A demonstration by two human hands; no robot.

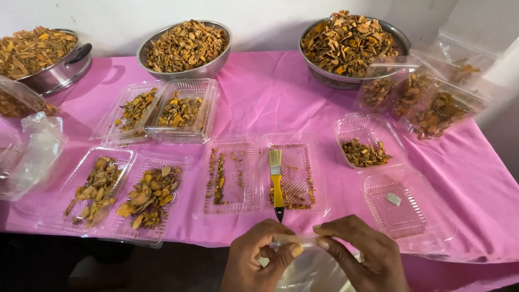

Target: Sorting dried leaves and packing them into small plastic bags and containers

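- Left hand [258,259]: at 6 o'clock of the pink table [270,92], thumb and fingers pinched on the left edge of a clear plastic bag [308,270].
- Right hand [363,253]: pinches the bag's right edge.
- Yellow-handled brush [276,181]: in an open clear tray [289,176], at 12 o'clock of the hands.

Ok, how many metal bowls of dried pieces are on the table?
3: metal bowl at back left, cut off by the frame; mesh bowl at back centre-left; metal bowl at back right. More may sit out of view.
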